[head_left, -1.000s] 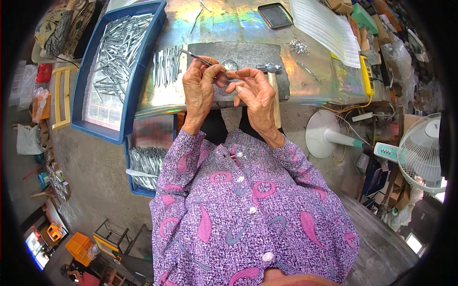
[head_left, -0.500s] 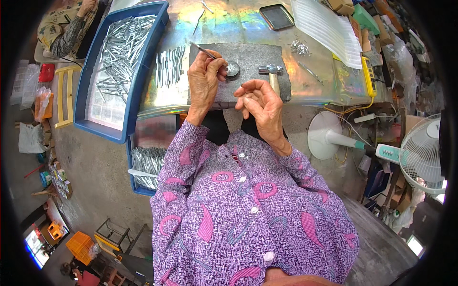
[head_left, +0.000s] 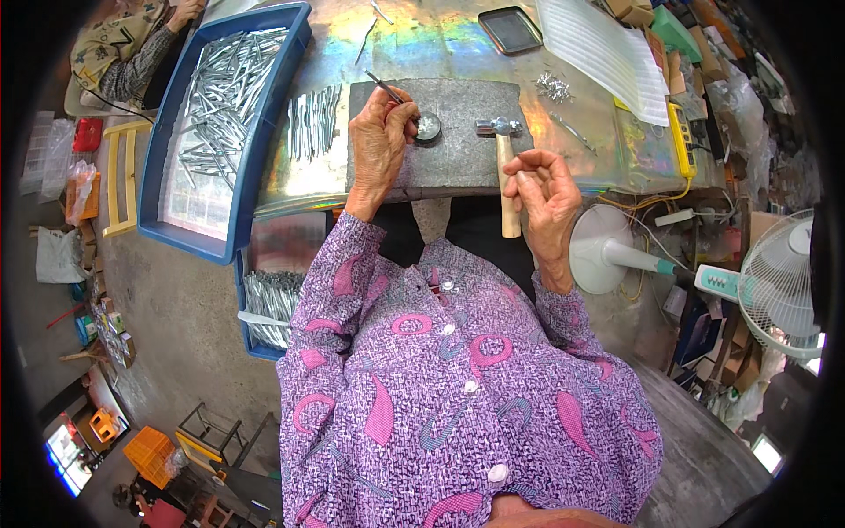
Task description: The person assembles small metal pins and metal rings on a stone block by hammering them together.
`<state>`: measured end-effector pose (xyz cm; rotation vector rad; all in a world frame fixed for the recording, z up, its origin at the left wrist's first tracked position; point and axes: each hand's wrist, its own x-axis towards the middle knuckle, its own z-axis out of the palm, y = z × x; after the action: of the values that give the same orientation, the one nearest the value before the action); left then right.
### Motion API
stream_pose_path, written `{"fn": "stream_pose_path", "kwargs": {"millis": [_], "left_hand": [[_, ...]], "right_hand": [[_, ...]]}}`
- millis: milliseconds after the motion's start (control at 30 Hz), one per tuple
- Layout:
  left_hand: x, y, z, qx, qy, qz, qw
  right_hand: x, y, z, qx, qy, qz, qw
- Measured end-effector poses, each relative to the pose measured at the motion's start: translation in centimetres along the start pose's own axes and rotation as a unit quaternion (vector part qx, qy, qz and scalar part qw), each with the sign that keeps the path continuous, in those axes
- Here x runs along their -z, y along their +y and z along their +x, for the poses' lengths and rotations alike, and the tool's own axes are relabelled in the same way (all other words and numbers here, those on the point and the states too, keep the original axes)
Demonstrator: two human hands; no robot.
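Note:
My left hand is closed in a pinch on a slim metal rod, its far end pointing up and left. Just right of those fingers a small round metal block sits on a dark grey slab. A hammer lies with its steel head on the slab and its wooden handle sticking out past the near table edge. Beside that handle is my right hand, fingers curled but apart, tips at the handle's right side. Left of the slab, several silver metal strips lie in a row.
A blue tray heaped with metal strips stands at left, with another blue bin below. Small metal bits, a dark shallow tray and white foam sheet lie at right. Fans stand beyond. A co-worker's arm shows far left.
My right hand has moved right, from in front of the slab to the hammer's handle. My left hand has shifted slightly, and the rod it holds is tilted more steeply.

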<state>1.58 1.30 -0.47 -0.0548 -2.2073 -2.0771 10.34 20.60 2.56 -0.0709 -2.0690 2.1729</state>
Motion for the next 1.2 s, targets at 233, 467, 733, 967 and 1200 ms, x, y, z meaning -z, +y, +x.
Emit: {"fn": "stream_pose_path", "kwargs": {"millis": [233,467,733,967,1200], "left_hand": [[-0.2,0.2,0.1,-0.045,-0.001,0.063,0.997],[-0.1,0.0,0.0,-0.118,-0.019,0.141,0.983],[0.0,0.4,0.1,-0.195,-0.043,0.180,0.963],[0.2,-0.4,0.1,-0.230,-0.048,0.216,0.948],[0.2,-0.3,0.1,-0.234,-0.070,0.225,0.943]], "right_hand": [[1.9,2.6,-0.2,0.002,0.050,-0.278,0.959],[1.3,1.7,-1.2,-0.039,0.002,-0.387,0.921],[2.5,1.3,-0.9,-0.318,-0.070,0.176,0.929],[0.8,-5.1,1.3,-0.042,-0.104,-0.153,0.982],[-0.6,-9.0,4.3,0.242,-0.173,-0.392,0.871]]}}
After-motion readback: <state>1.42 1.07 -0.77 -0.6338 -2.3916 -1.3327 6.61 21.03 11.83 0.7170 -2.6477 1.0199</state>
